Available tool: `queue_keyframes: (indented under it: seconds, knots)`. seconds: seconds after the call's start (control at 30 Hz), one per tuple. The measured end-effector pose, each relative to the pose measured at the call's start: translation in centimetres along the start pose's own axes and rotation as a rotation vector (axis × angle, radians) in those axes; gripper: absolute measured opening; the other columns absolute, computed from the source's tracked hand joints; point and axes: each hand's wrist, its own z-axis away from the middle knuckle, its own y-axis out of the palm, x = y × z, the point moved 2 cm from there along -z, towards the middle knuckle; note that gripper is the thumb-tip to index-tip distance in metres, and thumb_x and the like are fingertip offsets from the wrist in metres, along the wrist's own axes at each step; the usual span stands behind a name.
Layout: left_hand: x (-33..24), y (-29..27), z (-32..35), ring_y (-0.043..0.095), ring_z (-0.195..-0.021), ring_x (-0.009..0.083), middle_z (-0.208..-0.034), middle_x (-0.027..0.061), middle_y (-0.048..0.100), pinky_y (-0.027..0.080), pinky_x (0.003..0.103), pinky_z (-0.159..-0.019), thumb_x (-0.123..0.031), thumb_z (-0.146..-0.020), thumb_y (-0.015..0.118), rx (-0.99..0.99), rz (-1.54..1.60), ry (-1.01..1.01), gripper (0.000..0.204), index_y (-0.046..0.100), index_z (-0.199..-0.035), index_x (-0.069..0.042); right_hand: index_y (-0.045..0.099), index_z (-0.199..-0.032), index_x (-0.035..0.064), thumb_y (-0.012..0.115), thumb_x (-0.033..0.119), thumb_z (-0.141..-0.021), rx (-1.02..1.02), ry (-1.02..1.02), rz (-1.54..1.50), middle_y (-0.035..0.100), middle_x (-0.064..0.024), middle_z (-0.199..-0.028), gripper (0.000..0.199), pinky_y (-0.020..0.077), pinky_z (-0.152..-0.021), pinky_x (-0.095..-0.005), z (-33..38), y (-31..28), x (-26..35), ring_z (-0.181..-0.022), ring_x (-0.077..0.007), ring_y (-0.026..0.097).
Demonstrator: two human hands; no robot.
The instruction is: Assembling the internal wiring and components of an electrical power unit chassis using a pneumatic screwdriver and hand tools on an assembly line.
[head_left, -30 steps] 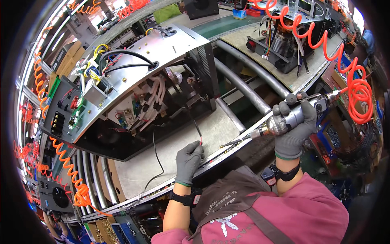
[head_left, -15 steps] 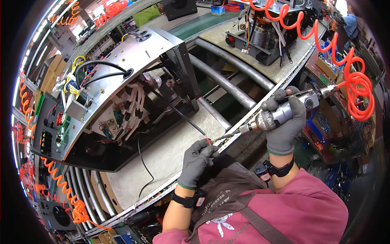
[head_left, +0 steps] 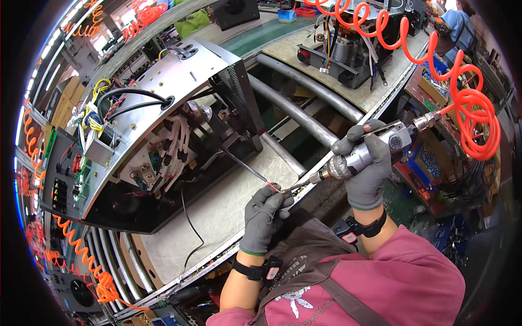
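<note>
In my gloved left hand (head_left: pixel 260 220) the fingers are pinched round the end of a black cable (head_left: pixel 246 164) with a red section near its tip. The cable runs out of the open side of a metal machine housing (head_left: pixel 187 68). My gloved right hand (head_left: pixel 365 187) is wrapped round a silver air drill (head_left: pixel 360 157), fed by a coiled orange air hose (head_left: pixel 457 81). The drill's bit (head_left: pixel 298 186) points left and its tip is at the cable end, by my left fingertips. Whether bit and cable touch is too small to tell.
The housing stands on a pale board (head_left: pixel 223 212) over a roller conveyor (head_left: pixel 296 111). A loose black wire (head_left: pixel 190 231) lies on the board. Farther along sits another partly built unit (head_left: pixel 348 54). Parts bins (head_left: pixel 429 163) stand at the right; a person (head_left: pixel 459 32) is beyond.
My right hand has moved the drill slightly left, toward my left hand. The left hand keeps its pinch on the cable. The whole view has shifted a little, and more of the far person shows.
</note>
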Motion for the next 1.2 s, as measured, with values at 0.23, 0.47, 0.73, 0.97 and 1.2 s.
queue_keyframes:
  seconds: [0.23, 0.47, 0.73, 0.97, 1.2]
  knots:
    - [-1.1, 0.9, -0.6, 0.065, -0.081, 0.0138, -0.100, 0.0100, 0.064, 0.052, 0.020, -0.059, -0.014, -0.089, 0.061, -0.144, -0.132, 0.014, 0.022, 0.060, -0.108, -0.002, 0.045, -0.099, 0.0084, 0.049, 0.014, -0.083, 0.114, -0.021, 0.140, 0.054, -0.0096, -0.077, 0.018, 0.0506, -0.053, -0.0346, 1.8, 2.3, -0.7, -0.060, -0.0195, 0.054]
    - [-2.3, -0.9, -3.0, 0.063, -0.080, 0.0095, -0.098, 0.0018, 0.064, 0.047, 0.019, -0.057, -0.032, -0.086, 0.067, -0.288, -0.010, 0.048, 0.034, 0.063, -0.104, -0.004, 0.046, -0.103, 0.0098, 0.061, 0.018, -0.079, 0.425, -0.175, 0.196, 0.057, -0.0140, -0.080, 0.030, 0.0515, -0.052, -0.0329, 1.2, 4.2, -4.5, -0.061, -0.0202, 0.058]
    - [-7.0, -2.9, -6.1, 0.054, -0.050, 0.0058, -0.076, 0.0021, 0.064, 0.038, 0.017, -0.041, -0.031, -0.086, 0.067, -0.396, -0.133, 0.212, 0.024, 0.063, -0.088, -0.008, 0.044, -0.106, 0.0105, 0.059, 0.006, -0.080, 0.566, -0.132, 0.149, 0.058, -0.0138, -0.086, 0.031, 0.0521, -0.056, -0.0314, -1.4, 8.4, -9.2, -0.070, -0.0190, 0.059]
    - [-7.3, -4.3, -9.0, 0.063, -0.060, 0.0105, -0.080, 0.0042, 0.063, 0.042, 0.020, -0.039, -0.023, -0.089, 0.062, -0.424, -0.101, 0.359, 0.023, 0.061, -0.099, -0.002, 0.048, -0.099, 0.0036, 0.055, -0.005, -0.080, 0.500, -0.064, 0.087, 0.060, -0.0093, -0.088, 0.022, 0.0522, -0.057, -0.0243, -3.6, 10.2, -12.7, -0.071, -0.0120, 0.060]
    - [-6.9, -4.8, -10.4, 0.052, -0.045, 0.0068, -0.072, 0.0035, 0.061, 0.034, 0.019, -0.034, -0.028, -0.089, 0.061, -0.445, -0.094, 0.406, 0.025, 0.059, -0.102, -0.007, 0.047, -0.101, 0.0077, 0.055, -0.002, -0.075, 0.514, -0.078, 0.282, 0.059, -0.0113, -0.082, 0.028, 0.0499, -0.049, -0.0262, -3.7, 10.6, -13.6, -0.063, -0.0139, 0.059]
